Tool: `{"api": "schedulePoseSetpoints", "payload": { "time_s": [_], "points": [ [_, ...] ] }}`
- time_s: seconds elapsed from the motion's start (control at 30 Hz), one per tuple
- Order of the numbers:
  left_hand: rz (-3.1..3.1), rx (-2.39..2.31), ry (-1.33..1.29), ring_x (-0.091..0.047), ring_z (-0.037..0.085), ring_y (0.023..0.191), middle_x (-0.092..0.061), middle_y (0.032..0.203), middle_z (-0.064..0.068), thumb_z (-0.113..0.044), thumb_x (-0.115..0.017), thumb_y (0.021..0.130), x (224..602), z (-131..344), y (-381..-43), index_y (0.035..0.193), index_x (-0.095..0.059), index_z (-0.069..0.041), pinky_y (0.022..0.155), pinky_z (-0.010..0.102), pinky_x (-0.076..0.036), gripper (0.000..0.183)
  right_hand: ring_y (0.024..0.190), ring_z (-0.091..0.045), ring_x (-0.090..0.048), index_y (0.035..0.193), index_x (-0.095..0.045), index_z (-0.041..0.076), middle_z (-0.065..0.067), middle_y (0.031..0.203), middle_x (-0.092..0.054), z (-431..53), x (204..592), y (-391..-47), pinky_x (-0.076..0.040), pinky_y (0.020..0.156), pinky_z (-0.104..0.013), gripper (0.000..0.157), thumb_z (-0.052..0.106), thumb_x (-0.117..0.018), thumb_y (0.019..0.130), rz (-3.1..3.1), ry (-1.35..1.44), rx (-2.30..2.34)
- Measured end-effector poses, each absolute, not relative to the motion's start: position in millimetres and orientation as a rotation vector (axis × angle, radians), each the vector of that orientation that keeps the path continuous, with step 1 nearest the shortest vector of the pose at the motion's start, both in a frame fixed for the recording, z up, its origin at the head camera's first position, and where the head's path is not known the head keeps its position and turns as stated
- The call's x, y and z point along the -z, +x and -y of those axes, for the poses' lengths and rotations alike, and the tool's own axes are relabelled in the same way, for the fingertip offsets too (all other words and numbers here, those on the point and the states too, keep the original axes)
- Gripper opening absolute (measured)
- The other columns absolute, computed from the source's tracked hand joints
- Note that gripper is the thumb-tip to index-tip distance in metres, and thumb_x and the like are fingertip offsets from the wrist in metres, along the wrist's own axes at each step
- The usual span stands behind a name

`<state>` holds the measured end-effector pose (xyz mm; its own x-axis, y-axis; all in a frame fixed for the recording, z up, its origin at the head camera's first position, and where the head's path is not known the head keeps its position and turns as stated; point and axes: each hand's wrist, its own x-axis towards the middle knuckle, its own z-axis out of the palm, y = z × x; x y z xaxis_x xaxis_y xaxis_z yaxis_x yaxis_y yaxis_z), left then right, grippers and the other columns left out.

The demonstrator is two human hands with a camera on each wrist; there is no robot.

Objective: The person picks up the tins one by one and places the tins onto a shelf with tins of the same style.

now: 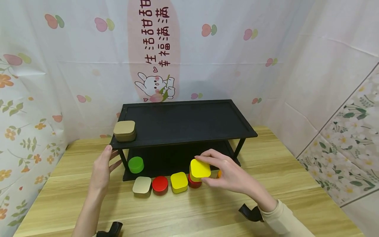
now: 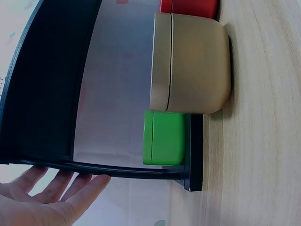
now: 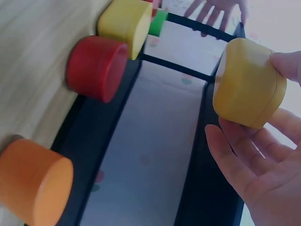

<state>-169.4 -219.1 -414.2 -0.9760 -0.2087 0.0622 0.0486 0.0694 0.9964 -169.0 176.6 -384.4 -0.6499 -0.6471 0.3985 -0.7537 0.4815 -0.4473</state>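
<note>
Head view, yellow box (image 1: 200, 169) in right hand (image 1: 227, 171), left hand (image 1: 101, 170) apart

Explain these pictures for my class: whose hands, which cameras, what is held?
No machine: a person works bare-handed. The wide picture is from a head-worn camera, the close ones from each wrist. The right hand holds a yellow container above the table; the left hand touches the black shelf. A tan container stands on its upper level, a green container on its lower one. In front of it, on the table, stand another tan container, two red containers, a second yellow container and an orange container.
</note>
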Motion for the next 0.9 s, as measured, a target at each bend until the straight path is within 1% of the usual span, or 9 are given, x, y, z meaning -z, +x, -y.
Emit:
{"api": "schedulePoseSetpoints", "payload": {
  "time_s": [0.17, 0.33, 0.43, 0.6, 0.73, 0.9],
  "points": [
    [2.173, 2.001, 0.174, -0.05, 0.0, 0.12, -0.048, 0.134, -0.017, -0.049, -0.032, 0.111, 415, 220, -170, 0.149, -0.048, -0.009, 0.086, 0.005, -0.055, 0.057, 0.107, -0.007, -0.061, 0.141, -0.062, 0.015, 0.006, 0.129, -0.06, -170, 376, -171, -0.059, 0.086, -0.019, 0.058, 0.017, -0.081, 0.087, 2.542, 1.242, -0.894],
    [2.173, 1.997, 0.174, -0.05, -0.001, 0.119, -0.048, 0.135, -0.015, -0.05, -0.032, 0.111, 414, 219, -169, 0.15, -0.048, -0.01, 0.087, 0.005, -0.055, 0.059, 0.107, -0.006, -0.06, 0.141, -0.062, 0.015, 0.007, 0.129, -0.06, -162, 366, -175, -0.059, 0.086, -0.019, 0.057, 0.018, -0.081, 0.087, 2.522, 1.264, -0.902],
    [2.176, 1.993, 0.167, -0.05, -0.001, 0.119, -0.047, 0.136, -0.014, -0.051, -0.032, 0.11, 414, 219, -169, 0.15, -0.047, -0.007, 0.087, 0.005, -0.055, 0.061, 0.107, -0.005, -0.06, 0.14, -0.063, 0.015, 0.008, 0.129, -0.059, -157, 360, -177, -0.059, 0.087, -0.019, 0.056, 0.02, -0.081, 0.087, 2.517, 1.277, -0.916],
    [2.174, 1.988, 0.161, -0.05, -0.001, 0.119, -0.047, 0.136, -0.013, -0.052, -0.033, 0.11, 413, 218, -170, 0.15, -0.048, -0.007, 0.086, 0.005, -0.055, 0.062, 0.108, -0.007, -0.06, 0.14, -0.063, 0.012, 0.004, 0.129, -0.06, -149, 352, -181, -0.06, 0.09, -0.022, 0.055, 0.019, -0.08, 0.087, 2.494, 1.312, -0.936],
    [2.174, 1.981, 0.161, -0.051, -0.001, 0.119, -0.047, 0.135, -0.014, -0.052, -0.033, 0.11, 413, 218, -171, 0.15, -0.048, -0.007, 0.087, 0.005, -0.055, 0.063, 0.11, -0.008, -0.06, 0.139, -0.063, 0.012, 0.004, 0.13, -0.06, -143, 347, -185, -0.06, 0.091, -0.022, 0.056, 0.018, -0.081, 0.087, 2.498, 1.314, -0.95],
    [2.168, 2.007, 0.15, -0.049, 0.001, 0.122, -0.045, 0.141, -0.011, -0.052, -0.032, 0.11, 414, 220, -171, 0.151, -0.047, -0.008, 0.088, 0.005, -0.055, 0.062, 0.111, -0.008, -0.059, 0.139, -0.064, 0.011, 0.004, 0.13, -0.061, -137, 340, -189, -0.061, 0.092, -0.024, 0.056, 0.018, -0.082, 0.086, 2.5, 1.316, -0.964]
  ]
}}
